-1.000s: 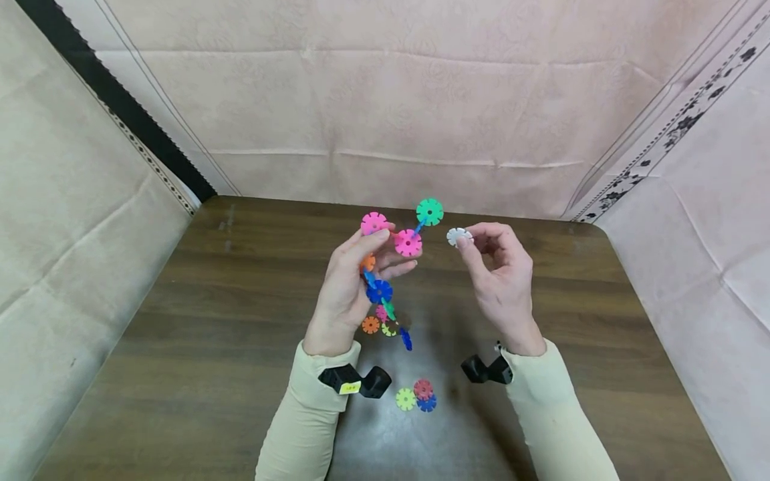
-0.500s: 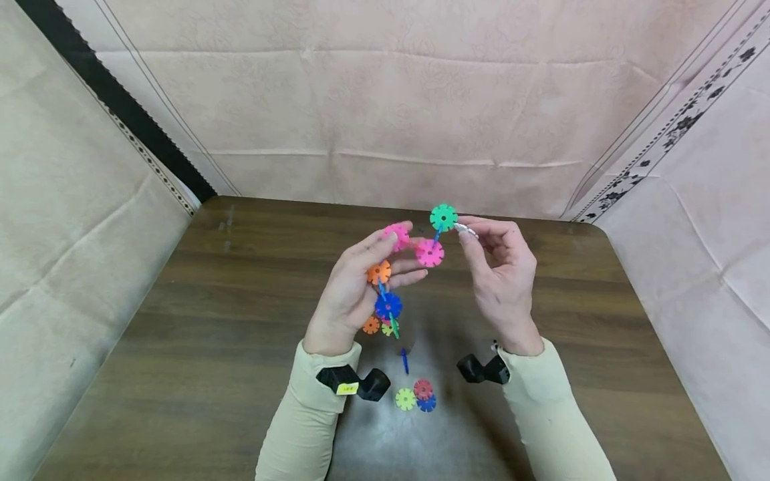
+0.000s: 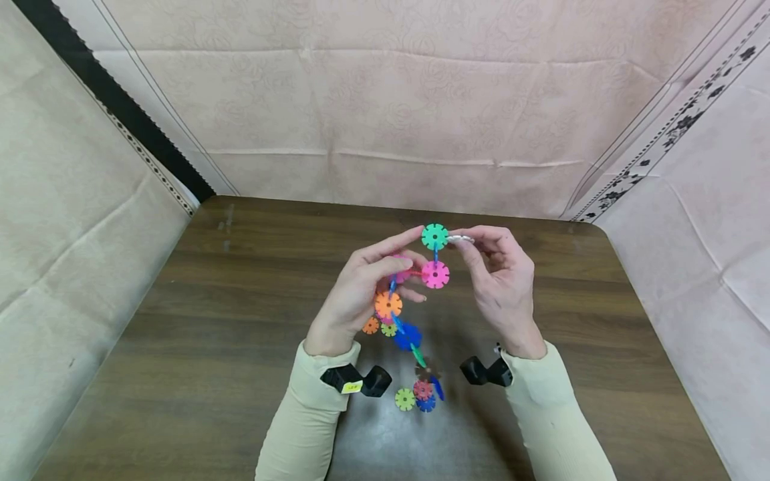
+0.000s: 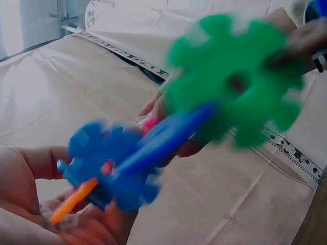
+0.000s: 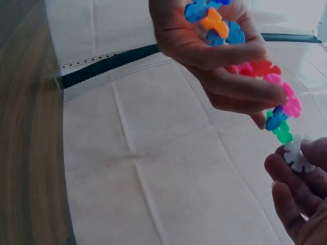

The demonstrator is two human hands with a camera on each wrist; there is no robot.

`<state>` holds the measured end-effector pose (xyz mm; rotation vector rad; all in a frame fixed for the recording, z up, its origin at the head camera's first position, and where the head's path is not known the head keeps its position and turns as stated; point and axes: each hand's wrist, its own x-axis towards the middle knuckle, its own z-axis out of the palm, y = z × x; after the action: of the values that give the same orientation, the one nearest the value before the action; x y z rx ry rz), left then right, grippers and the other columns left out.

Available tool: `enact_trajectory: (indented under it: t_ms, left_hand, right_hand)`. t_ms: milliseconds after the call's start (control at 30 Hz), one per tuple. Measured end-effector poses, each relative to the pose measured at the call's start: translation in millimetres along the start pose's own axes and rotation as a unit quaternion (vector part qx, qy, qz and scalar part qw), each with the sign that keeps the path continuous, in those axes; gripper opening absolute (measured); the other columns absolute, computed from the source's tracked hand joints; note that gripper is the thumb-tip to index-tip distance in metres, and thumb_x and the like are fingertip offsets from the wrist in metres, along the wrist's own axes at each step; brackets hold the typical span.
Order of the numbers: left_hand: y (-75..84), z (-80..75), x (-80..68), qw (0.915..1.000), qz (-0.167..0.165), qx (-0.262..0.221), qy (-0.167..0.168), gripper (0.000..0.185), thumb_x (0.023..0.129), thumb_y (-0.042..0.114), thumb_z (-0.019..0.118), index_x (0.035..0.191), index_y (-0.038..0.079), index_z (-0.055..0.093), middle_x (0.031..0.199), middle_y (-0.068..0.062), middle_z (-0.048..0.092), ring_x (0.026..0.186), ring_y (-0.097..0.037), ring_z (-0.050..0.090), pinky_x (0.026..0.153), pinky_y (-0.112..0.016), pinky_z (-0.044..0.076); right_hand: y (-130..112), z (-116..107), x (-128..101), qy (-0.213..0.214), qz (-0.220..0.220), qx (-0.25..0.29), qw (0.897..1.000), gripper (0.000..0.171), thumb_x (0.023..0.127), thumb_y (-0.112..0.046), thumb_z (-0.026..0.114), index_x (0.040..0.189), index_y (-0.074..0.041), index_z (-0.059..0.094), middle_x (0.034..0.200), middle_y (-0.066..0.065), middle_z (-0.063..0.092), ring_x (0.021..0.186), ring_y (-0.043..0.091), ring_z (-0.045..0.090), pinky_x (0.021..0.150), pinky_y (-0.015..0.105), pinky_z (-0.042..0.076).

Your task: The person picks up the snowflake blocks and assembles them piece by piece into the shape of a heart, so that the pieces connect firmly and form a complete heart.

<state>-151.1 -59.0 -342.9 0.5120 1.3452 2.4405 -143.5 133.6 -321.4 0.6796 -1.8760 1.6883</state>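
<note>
1. Facing a pale cloth backdrop (image 3: 385, 100) across a brown wood-grain tabletop (image 3: 252, 287).
2. Holding a chain of notched plastic discs (image 3: 388, 304) above the tabletop, grasping a pink disc (image 3: 400, 275) of it with the left hand's (image 3: 357, 287) thumb and fingers, extending the index finger to the edge of the topmost green disc (image 3: 434, 236).
3. Pinching a white disc (image 3: 460, 238) between the right hand's (image 3: 502, 280) thumb and fingers, meeting the green disc's edge.
4. Seeing a loose yellow-green disc (image 3: 405, 399), red disc (image 3: 423, 389) and blue disc (image 3: 426, 404) grouping together on the tabletop.
</note>
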Motion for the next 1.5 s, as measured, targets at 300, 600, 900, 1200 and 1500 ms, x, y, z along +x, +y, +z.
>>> enact_trajectory:
  t_ms: [300, 600, 900, 1200, 1500]
  left_hand:
    - [-5.7, -0.1, 0.3, 0.9957, -0.022, 0.060, 0.067, 0.028, 0.097, 0.013, 0.060, 0.116, -0.006, 0.066, 0.081, -0.010, 0.066, 0.064, -0.017, 0.068, 0.052, -0.030, 0.057]
    - [-7.3, -0.2, 0.2, 0.9876, -0.008, 0.130, 0.087, 0.028, 0.095, 0.019, 0.065, 0.112, -0.002, 0.070, 0.080, -0.012, 0.066, 0.061, -0.019, 0.068, 0.054, -0.033, 0.058]
    - [-6.3, 1.1, -0.6, 0.9848, -0.002, 0.146, 0.094, 0.027, 0.094, 0.021, 0.066, 0.111, 0.000, 0.071, 0.080, -0.013, 0.066, 0.060, -0.021, 0.066, 0.052, -0.033, 0.057]
    - [-4.3, 1.6, -1.1, 0.9847, -0.006, 0.160, 0.069, 0.026, 0.095, 0.021, 0.065, 0.105, -0.002, 0.072, 0.075, -0.014, 0.067, 0.057, -0.025, 0.068, 0.047, -0.028, 0.054]
    - [-2.8, -0.1, -0.2, 0.9879, -0.021, 0.147, 0.042, 0.030, 0.095, 0.021, 0.065, 0.093, -0.009, 0.070, 0.069, -0.014, 0.065, 0.051, -0.021, 0.066, 0.046, -0.027, 0.054]
  right_hand:
    - [-3.2, -1.9, -1.0, -0.042, -0.018, -0.041, 0.998, 0.020, 0.080, 0.019, 0.067, 0.098, 0.010, 0.067, 0.097, 0.019, 0.066, 0.085, 0.020, 0.061, 0.078, 0.025, 0.053]
    - [-7.1, -0.4, -0.9, -0.020, -0.030, -0.060, 0.998, 0.016, 0.079, 0.017, 0.069, 0.093, 0.009, 0.069, 0.089, 0.018, 0.067, 0.081, 0.019, 0.062, 0.075, 0.025, 0.054]
    - [-7.3, 3.0, -1.4, -0.002, -0.052, -0.068, 0.996, 0.017, 0.076, 0.020, 0.070, 0.091, 0.012, 0.068, 0.086, 0.019, 0.067, 0.079, 0.018, 0.063, 0.074, 0.025, 0.054]
    - [-7.6, 2.1, -1.7, -0.010, -0.041, -0.071, 0.997, 0.015, 0.077, 0.019, 0.070, 0.090, 0.011, 0.069, 0.085, 0.018, 0.069, 0.079, 0.018, 0.066, 0.074, 0.025, 0.055]
    - [-7.8, 2.6, -3.0, -0.023, -0.038, -0.075, 0.996, 0.015, 0.076, 0.020, 0.069, 0.087, 0.011, 0.070, 0.081, 0.018, 0.070, 0.074, 0.026, 0.068, 0.070, 0.023, 0.055]
